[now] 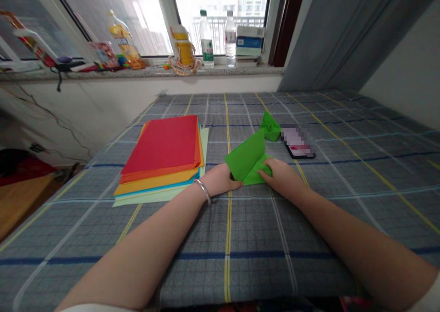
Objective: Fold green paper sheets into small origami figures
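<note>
Between my hands is a sheet of green paper point(246, 156), partly folded, with one flap standing up and a lower part near the cloth. My left hand point(222, 180) grips its left lower corner, the thumb in front and the other fingers hidden behind the paper. At the right edge, my right hand point(280, 173) pinches the paper between thumb and fingers. Just beyond it sits a smaller folded green paper piece point(270, 127). A silver bangle point(202, 190) circles my left wrist.
A stack of coloured paper point(165, 145), red on top, lies to the left. Right of the folded piece is a phone point(298, 143) with a blurred screen. Plaid cloth point(254, 238) covers the surface. Bottles point(206, 41) and boxes point(249, 44) stand on the windowsill.
</note>
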